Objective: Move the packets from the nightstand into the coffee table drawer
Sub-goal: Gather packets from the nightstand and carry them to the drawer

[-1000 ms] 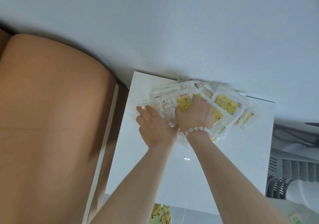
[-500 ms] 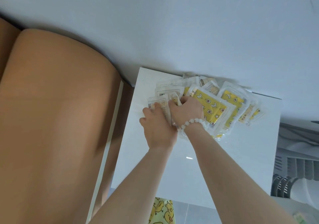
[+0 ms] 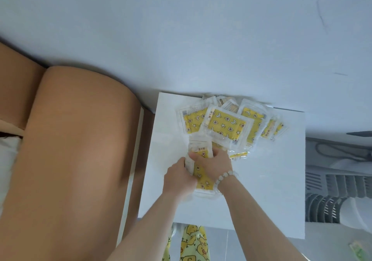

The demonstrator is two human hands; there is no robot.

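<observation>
Head view: both hands (image 3: 179,180) (image 3: 213,166) round packets (image 3: 198,175)

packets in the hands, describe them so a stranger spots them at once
Over the white nightstand beside the tan upholstery, the left hand and right hand grip a yellow-printed bunch. Unlike the loose pile fanned by the wall, it is gathered and held.

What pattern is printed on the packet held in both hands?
The packet is yellow with small cartoon shapes, inside clear wrap; head view shows it.

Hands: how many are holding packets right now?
2. The left hand grips the packet bundle at its left edge; the right hand holds its right side.
</observation>
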